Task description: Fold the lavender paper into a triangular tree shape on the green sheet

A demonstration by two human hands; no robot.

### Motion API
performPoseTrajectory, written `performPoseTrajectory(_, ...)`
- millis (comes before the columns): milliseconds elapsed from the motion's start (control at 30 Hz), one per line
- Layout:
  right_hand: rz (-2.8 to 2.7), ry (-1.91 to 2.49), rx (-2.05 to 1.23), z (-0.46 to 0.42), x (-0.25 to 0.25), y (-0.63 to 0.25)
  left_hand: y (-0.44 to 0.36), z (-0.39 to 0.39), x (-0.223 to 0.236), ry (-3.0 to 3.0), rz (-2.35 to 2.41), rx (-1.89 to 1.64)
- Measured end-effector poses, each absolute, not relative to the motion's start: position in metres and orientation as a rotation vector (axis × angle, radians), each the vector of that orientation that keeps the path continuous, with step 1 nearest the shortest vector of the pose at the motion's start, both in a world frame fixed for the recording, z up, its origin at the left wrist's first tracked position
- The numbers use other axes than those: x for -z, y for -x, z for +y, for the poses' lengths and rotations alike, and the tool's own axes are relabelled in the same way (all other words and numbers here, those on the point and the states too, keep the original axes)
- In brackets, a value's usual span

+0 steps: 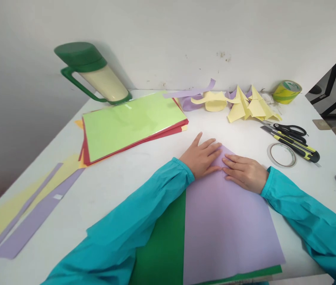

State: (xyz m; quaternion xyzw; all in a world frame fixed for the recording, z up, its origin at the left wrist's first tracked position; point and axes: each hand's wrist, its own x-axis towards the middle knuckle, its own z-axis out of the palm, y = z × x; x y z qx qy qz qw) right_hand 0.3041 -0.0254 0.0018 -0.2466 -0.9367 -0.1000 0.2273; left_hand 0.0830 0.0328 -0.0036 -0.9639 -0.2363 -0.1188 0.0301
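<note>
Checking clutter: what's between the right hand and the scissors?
Head view: a clear tape ring lies on the white table between right hand and scissors.

Bare worktop (120, 178) left of the hands, paper stack (132, 124) far left, scissors (291, 130), tape ring (281, 154) right, folded yellow paper (251, 106) far.

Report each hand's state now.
Left hand: open, flat on the purple paper.
Right hand: open, flat on it too.
</note>
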Motion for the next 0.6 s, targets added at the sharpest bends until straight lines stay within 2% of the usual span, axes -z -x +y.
performPoseTrajectory(267,-2.585,0.683,0.289,-0.0252,-0.0012,-0.3036,-0.0838,0.0325,0.0071,3.005,-0.728,0.339)
performPoseTrajectory(600,-2.588,0.725,0.158,-0.0261,-0.0001,-0.3048,-0.0839,0.0329,0.0077,2.992,-0.699,0.375)
